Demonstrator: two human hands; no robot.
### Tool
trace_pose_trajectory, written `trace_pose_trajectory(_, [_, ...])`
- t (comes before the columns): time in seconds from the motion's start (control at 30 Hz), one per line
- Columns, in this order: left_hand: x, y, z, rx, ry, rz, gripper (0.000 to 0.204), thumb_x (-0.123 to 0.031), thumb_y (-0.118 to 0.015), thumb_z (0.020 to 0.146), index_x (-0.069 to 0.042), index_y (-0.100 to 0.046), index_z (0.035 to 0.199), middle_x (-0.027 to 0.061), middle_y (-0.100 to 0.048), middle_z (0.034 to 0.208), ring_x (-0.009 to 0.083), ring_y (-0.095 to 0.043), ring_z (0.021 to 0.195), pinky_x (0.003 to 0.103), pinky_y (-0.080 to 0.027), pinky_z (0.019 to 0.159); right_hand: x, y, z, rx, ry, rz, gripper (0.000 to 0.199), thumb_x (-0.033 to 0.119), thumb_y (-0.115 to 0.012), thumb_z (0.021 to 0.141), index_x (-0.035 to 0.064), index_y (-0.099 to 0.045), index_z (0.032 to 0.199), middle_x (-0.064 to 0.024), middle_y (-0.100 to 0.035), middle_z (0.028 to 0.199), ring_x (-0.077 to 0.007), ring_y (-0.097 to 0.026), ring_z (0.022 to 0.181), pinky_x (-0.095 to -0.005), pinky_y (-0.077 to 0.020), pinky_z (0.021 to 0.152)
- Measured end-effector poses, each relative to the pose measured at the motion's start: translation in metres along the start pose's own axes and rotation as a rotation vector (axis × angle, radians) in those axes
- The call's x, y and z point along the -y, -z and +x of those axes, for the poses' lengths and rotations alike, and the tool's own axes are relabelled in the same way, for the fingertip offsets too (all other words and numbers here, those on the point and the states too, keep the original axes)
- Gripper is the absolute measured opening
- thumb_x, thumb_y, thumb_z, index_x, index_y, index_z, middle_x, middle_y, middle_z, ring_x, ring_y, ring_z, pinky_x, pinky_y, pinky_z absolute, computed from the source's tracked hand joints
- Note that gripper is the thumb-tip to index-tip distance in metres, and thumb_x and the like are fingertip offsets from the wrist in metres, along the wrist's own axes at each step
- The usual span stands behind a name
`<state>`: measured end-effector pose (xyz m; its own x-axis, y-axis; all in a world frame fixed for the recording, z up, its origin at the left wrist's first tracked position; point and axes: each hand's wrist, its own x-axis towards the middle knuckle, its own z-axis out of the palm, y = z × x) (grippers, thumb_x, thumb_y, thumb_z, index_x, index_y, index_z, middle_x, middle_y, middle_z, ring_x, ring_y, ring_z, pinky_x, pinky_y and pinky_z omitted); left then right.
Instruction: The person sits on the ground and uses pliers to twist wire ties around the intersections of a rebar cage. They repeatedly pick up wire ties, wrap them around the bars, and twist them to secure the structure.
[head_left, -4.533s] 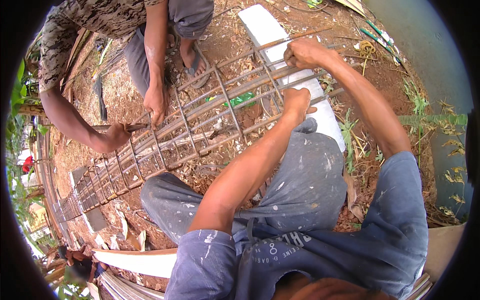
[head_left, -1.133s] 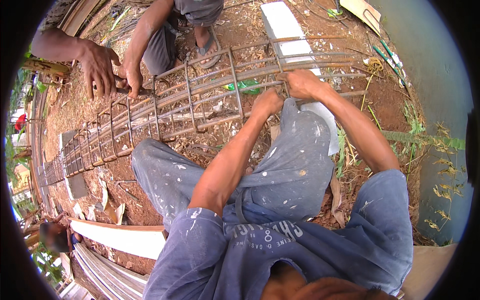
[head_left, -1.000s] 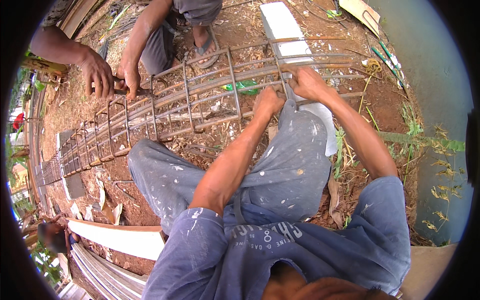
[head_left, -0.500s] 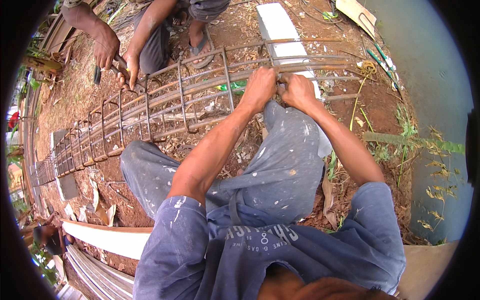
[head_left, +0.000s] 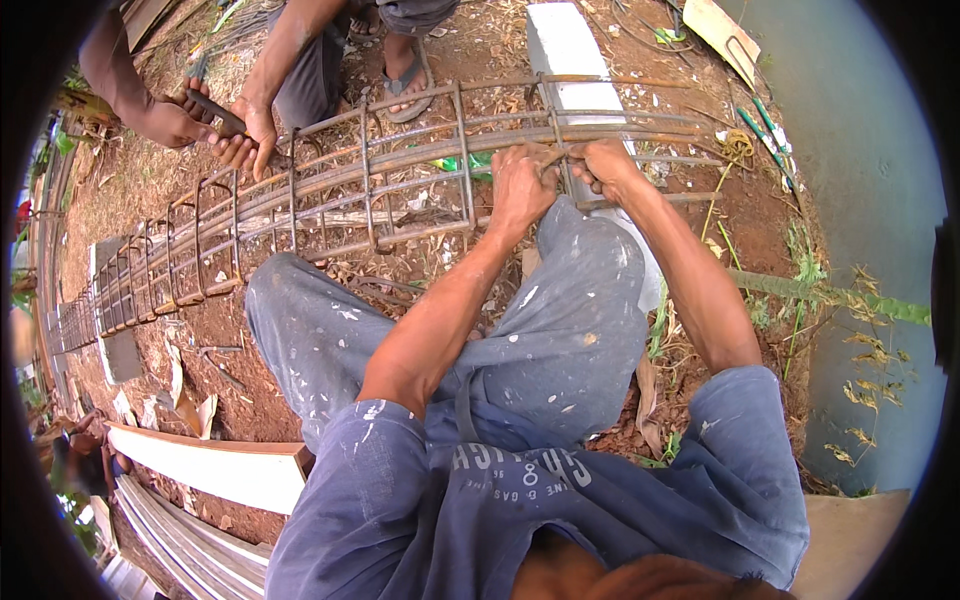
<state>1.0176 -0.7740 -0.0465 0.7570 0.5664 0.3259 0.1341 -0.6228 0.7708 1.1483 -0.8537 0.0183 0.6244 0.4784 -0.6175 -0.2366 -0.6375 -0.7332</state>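
Note:
A long rebar cage (head_left: 410, 165) of rusty bars and square stirrups runs across in front of me. Both of my hands are at its right part, beside the end stirrup (head_left: 550, 115). My left hand (head_left: 522, 192) is closed at the bars just left of that stirrup, its fingertips near it. On the other side, my right hand (head_left: 606, 170) is closed in a pinch, close to the left one. Whatever is between my fingers is too small or hidden to make out.
A co-worker's hands (head_left: 225, 130) hold a dark-handled tool at the cage's left part. White blocks (head_left: 570, 50) (head_left: 118, 350) lie under the cage. Green-handled cutters (head_left: 765, 140) and a coil of tie wire (head_left: 735, 145) lie right. A white board (head_left: 205, 465) lies at lower left.
My hands have moved slightly apart and lower, the right one shifting right. The co-worker's hands have changed position, and the tool has swung to a flatter angle. The view has shifted slightly.

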Motion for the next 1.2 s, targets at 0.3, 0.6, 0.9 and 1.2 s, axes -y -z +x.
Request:
trace_pose_trajectory(0.3, [-0.002, -0.004, 0.000, -0.009, 0.016, 0.085, 0.033, -0.014, -0.062, 0.076, -0.013, -0.074, 0.107, 0.0093, -0.059, 0.110, 0.0290, -0.050, 0.111, 0.053, -0.028, 0.096, -0.009, 0.012, -0.048, -0.060, 0.607, -0.733, 0.026, 0.021, -0.060, 0.091, 0.0033, -0.066, 0.072, -0.0039, -0.058, 0.061, -0.0142, -0.048, 0.050, -0.0355, -0.0407, 0.053])
trace_pose_trajectory(0.6, [-0.024, -0.006, 0.032, 0.235, 0.385, -0.006, 0.042, -0.017, -0.065, 0.064, -0.016, -0.074, 0.105, 0.0120, -0.055, 0.117, 0.0336, -0.040, 0.122, 0.056, -0.025, 0.099, 0.012, 0.030, -0.009, 0.100, 0.271, -0.371, 0.028, 0.026, -0.058, 0.092, -0.0005, -0.068, 0.088, -0.0076, -0.064, 0.074, -0.0201, -0.058, 0.063, -0.0378, -0.0471, 0.058])
trace_pose_trajectory(0.9, [-0.025, -0.019, 0.030, 0.216, 0.344, 0.150, 0.046, -0.039, -0.077, 0.069, -0.020, -0.072, 0.111, 0.0136, -0.052, 0.124, 0.0334, -0.035, 0.127, 0.056, -0.024, 0.099, 0.059, 0.096, -0.067, -0.056, 1.033, -2.111, 0.025, 0.028, -0.060, 0.090, 0.0076, -0.073, 0.085, -0.0119, -0.065, 0.073, -0.0252, -0.064, 0.089, -0.0508, -0.0403, 0.102])
trace_pose_trajectory(1.2, [-0.036, -0.006, 0.030, 0.238, 0.372, 0.117, 0.032, -0.024, -0.069, 0.072, -0.015, -0.074, 0.103, 0.0171, -0.051, 0.125, 0.0377, -0.037, 0.128, 0.064, -0.022, 0.103, -0.001, 0.129, -0.072, -0.488, 0.462, -1.048, 0.051, 0.051, -0.052, 0.093, 0.0055, -0.073, 0.103, -0.0212, -0.068, 0.080, -0.0366, -0.065, 0.073, -0.0454, -0.0507, 0.069])
